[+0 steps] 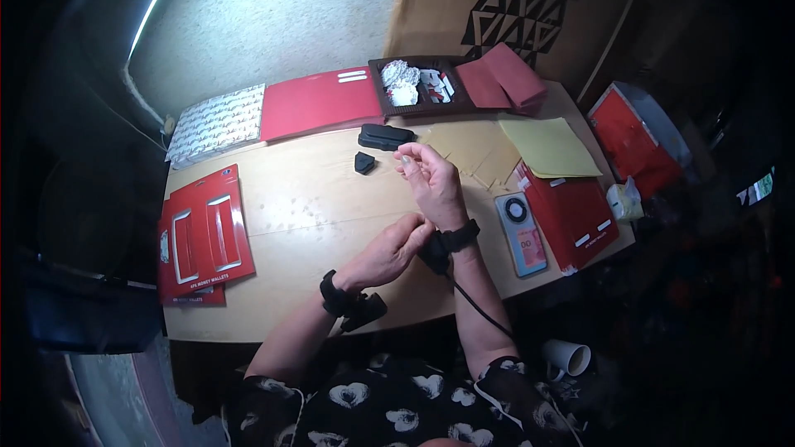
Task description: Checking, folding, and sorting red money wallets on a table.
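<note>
My left hand (387, 255) reaches across to my right wrist, its fingers closed at the small black device (434, 253) on the strap there. Part of that device is hidden behind the fingers. My right hand (435, 186) is raised over the table, fingers loosely bent and apart, with nothing visible in it. A black wrist strap (460, 236) circles that wrist, and a dark cable (476, 306) runs from its device along the forearm. Another black strap with a device (364, 310) sits on my left wrist. Beyond my right hand lie a black case (386, 136) and a small black block (364, 163).
Red wallet packs (207, 232) lie at the left; more red folders (575, 223) and a phone (522, 236) at the right. Along the back are a patterned box (217, 122), a red folder (321, 103) and a dark tray (421, 108). A mug (566, 359) stands below the table edge.
</note>
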`<action>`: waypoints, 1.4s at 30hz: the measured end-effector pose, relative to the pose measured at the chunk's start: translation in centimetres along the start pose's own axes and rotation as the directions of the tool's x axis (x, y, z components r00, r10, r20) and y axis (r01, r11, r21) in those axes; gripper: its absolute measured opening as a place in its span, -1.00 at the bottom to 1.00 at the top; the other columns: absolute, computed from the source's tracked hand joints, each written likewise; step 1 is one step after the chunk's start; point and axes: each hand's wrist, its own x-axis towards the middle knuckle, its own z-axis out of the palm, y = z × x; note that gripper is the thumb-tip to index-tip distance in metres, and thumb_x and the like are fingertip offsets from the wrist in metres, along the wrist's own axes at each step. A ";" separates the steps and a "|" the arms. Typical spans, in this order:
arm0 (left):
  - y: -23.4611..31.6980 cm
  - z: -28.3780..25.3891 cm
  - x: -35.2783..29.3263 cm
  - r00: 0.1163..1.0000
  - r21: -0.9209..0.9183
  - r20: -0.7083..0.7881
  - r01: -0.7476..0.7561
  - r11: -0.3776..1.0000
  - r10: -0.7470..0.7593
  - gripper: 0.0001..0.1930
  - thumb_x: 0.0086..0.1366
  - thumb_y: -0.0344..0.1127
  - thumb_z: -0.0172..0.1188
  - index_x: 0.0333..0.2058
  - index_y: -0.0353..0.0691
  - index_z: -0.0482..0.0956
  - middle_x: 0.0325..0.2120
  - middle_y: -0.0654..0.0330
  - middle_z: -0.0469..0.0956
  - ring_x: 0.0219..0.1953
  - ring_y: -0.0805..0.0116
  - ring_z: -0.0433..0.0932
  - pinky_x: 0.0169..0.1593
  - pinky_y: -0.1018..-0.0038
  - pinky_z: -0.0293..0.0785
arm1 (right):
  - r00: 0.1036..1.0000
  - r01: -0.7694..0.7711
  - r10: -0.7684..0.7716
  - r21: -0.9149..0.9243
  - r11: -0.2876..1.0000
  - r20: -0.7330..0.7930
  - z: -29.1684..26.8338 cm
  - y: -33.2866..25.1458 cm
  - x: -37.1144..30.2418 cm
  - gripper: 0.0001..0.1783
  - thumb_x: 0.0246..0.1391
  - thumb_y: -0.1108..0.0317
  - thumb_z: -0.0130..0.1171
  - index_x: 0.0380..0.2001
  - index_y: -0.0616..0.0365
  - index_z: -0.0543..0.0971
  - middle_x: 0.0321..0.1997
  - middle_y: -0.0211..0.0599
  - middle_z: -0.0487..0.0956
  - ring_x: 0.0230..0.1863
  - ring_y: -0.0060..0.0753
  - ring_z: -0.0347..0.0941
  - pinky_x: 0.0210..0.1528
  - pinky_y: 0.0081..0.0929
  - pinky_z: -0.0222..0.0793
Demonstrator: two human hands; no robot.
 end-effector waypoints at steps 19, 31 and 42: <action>-1.5 0.3 -3.1 0.978 -0.291 -0.205 -0.016 0.956 -0.046 -0.61 0.61 -0.16 -0.17 0.13 -0.36 0.39 -0.20 0.25 0.50 -0.16 0.52 0.45 -0.03 0.51 0.43 | 0.994 0.024 -0.040 0.159 0.987 0.100 3.7 -1.7 -0.5 -0.73 0.37 0.39 0.06 0.04 0.31 0.49 -0.09 -0.24 0.65 -0.08 -0.49 0.59 0.03 -0.47 0.53; 0.9 -2.8 -5.2 0.994 -0.064 -0.093 -0.055 0.996 0.049 -0.61 0.48 -0.21 0.11 0.14 -0.33 0.44 -0.08 0.06 0.53 -0.02 0.28 0.51 0.12 0.39 0.41 | 0.991 -0.094 0.058 0.327 0.940 0.118 4.3 -1.3 -0.6 -0.70 0.39 0.32 0.06 0.05 0.31 0.49 -0.06 -0.17 0.64 -0.08 -0.43 0.62 -0.04 -0.48 0.58; 0.5 0.3 -5.6 0.961 -0.183 -0.275 -0.009 0.983 -0.042 -0.66 0.54 -0.22 -0.02 0.11 -0.37 0.41 -0.14 0.12 0.52 -0.05 0.40 0.49 0.08 0.43 0.42 | 0.993 -0.102 0.070 0.397 0.912 0.096 4.5 -1.2 -1.5 -0.69 0.36 0.37 0.10 0.06 0.33 0.48 -0.06 -0.16 0.64 -0.08 -0.42 0.61 -0.05 -0.46 0.58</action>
